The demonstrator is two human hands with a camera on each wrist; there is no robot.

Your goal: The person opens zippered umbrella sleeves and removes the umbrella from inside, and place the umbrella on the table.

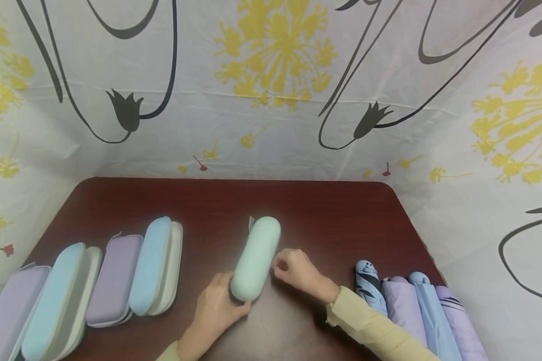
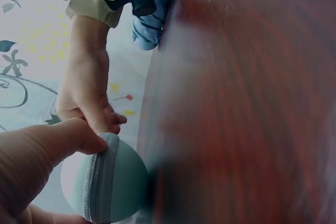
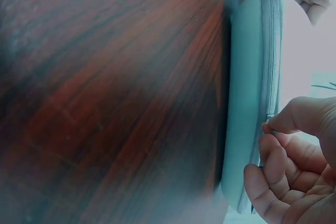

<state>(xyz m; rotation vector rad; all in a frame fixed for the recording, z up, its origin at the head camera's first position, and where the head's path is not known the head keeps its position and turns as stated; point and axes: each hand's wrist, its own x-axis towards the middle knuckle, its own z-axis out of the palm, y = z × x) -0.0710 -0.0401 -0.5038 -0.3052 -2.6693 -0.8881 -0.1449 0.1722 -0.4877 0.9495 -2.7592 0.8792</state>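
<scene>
A mint-green zip case [image 1: 256, 258] lies on the table, slanting away from me, near the middle. My left hand [image 1: 214, 306] grips its near end, thumb and fingers on either side; in the left wrist view that thumb presses beside the grey zip band [image 2: 105, 177]. Along the case's right side is my right hand [image 1: 298, 271]. The right wrist view shows its thumb and index finger pinching the zipper pull, mostly hidden by the fingertips, on the zip [image 3: 272, 51]. The zip looks closed along the stretch above those fingers.
At the left stand several similar cases in a row, among them a purple case [image 1: 115, 281] and a blue case [image 1: 151, 265] with a cream lower half. Several folded umbrellas lie at the right, including a patterned blue umbrella [image 1: 369, 286]. A patterned cloth [image 1: 275, 140] hangs behind the table [image 1: 325, 210].
</scene>
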